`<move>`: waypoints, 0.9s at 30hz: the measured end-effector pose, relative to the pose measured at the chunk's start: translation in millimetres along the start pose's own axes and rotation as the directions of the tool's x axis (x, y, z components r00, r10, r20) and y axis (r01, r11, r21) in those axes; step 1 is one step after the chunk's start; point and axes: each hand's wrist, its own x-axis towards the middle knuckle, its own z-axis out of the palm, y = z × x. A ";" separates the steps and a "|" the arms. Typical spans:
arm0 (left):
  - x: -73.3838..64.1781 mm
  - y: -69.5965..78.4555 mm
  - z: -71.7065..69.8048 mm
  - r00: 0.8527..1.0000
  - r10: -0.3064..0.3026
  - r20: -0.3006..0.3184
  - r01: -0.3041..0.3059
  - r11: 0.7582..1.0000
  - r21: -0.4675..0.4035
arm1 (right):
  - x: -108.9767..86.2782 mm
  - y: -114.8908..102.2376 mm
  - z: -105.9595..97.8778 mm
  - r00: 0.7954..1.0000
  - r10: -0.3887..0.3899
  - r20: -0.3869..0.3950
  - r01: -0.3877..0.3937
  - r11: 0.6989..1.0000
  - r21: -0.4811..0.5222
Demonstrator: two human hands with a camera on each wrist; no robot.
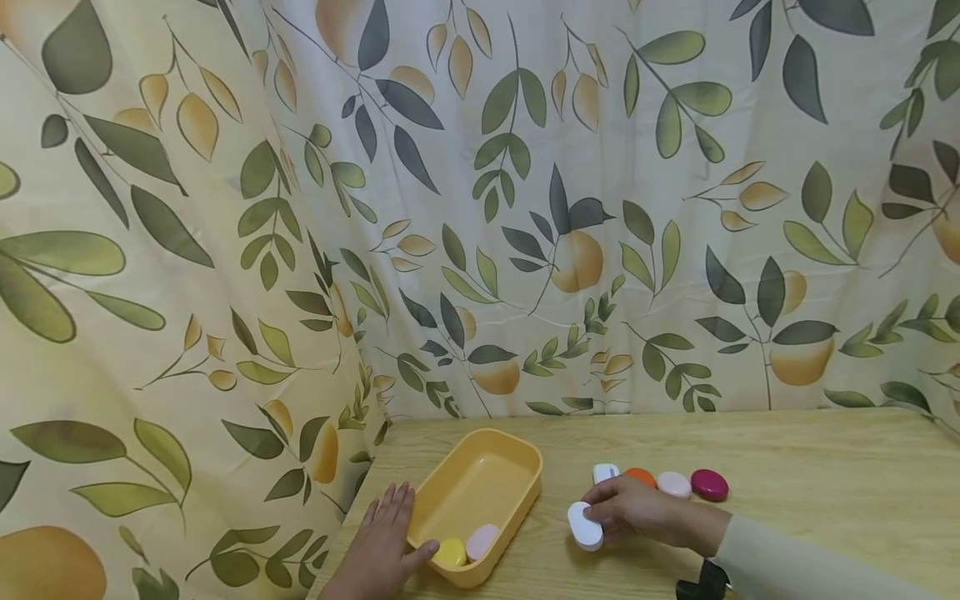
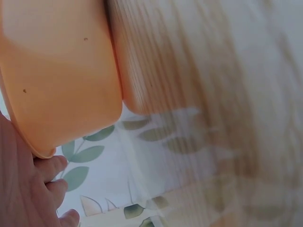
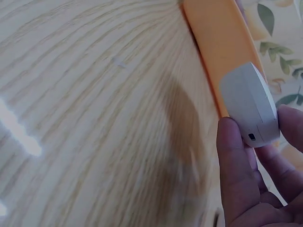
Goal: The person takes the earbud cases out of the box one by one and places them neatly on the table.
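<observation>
My right hand [image 1: 648,510] pinches a white rounded case [image 1: 585,527] between thumb and fingers, right of the yellow-orange box [image 1: 480,479]. In the right wrist view, that case [image 3: 251,106] shows a seam and a small dark port on its side. My left hand [image 1: 384,537] lies along the box's near left rim, fingers extended, thumb over the near corner. At the near end inside the box are a yellow rounded piece [image 1: 452,552] and a pale pink rounded piece [image 1: 482,542]. The left wrist view shows the box's outer wall [image 2: 61,71] beside my fingers.
Behind my right hand, a row runs across the wooden table [image 1: 825,483]: a white piece [image 1: 605,472], an orange one [image 1: 641,477], a pale pink one [image 1: 673,484] and a magenta one [image 1: 709,485]. A leaf-patterned curtain [image 1: 525,333] hangs behind the table and on its left.
</observation>
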 end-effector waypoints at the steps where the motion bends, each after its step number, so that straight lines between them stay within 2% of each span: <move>1: -0.1 -0.3 0.3 1.000 -0.001 0.001 0.001 1.000 0.000 | -1.0 1.2 -1.2 1.000 0.003 -0.001 -0.003 1.000 -0.002; 27: -0.7 0.0 -1.5 1.000 -0.009 0.012 0.010 0.999 -0.032 | -18.8 17.6 -12.6 0.997 0.016 -0.069 -0.016 1.000 -0.003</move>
